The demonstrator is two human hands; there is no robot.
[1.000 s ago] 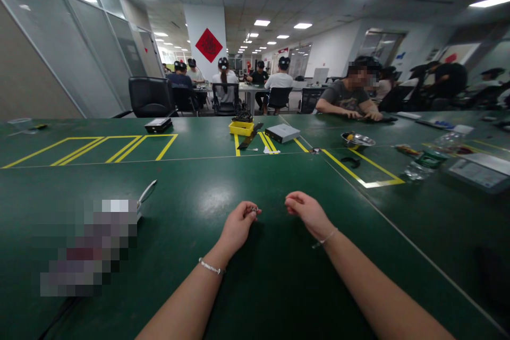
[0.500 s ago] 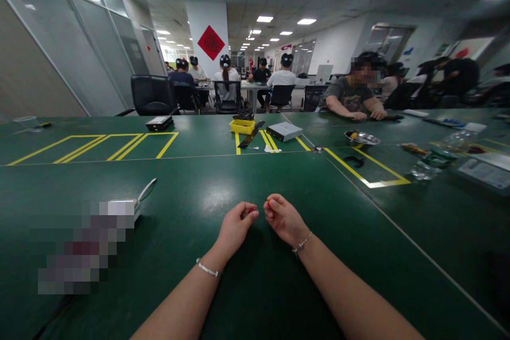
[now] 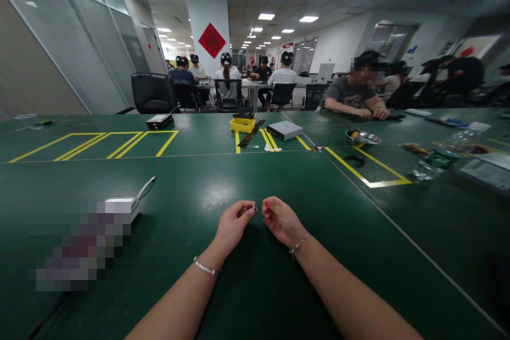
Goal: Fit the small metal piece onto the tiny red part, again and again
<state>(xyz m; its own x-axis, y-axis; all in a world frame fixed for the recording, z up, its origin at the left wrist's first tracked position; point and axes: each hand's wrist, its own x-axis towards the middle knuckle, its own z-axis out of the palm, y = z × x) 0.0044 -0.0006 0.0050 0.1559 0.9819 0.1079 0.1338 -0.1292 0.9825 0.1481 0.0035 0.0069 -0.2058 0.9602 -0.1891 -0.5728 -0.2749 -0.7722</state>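
My left hand [image 3: 235, 223] pinches a tiny red piece with a metallic end [image 3: 253, 207] between thumb and forefinger; its kind is too small to tell. Facing it across a narrow gap, my right hand [image 3: 283, 222] is closed on a small orange piece [image 3: 266, 205], mostly covered by the fingertips. Both hands hover low over the green table [image 3: 191, 186], and the two pieces do not touch. Each wrist wears a bracelet.
A blurred-out device with a cable [image 3: 91, 239] lies to the left. Farther back are a yellow tray [image 3: 242, 126], a grey box [image 3: 284, 130], a metal bowl [image 3: 363, 138] and a plastic bottle [image 3: 438, 162]. A person [image 3: 356, 93] sits at the far right side.
My hands have shifted slightly left, still close together. The metallic end of the red piece shows more clearly in my left fingertips. Both pinches stay closed.
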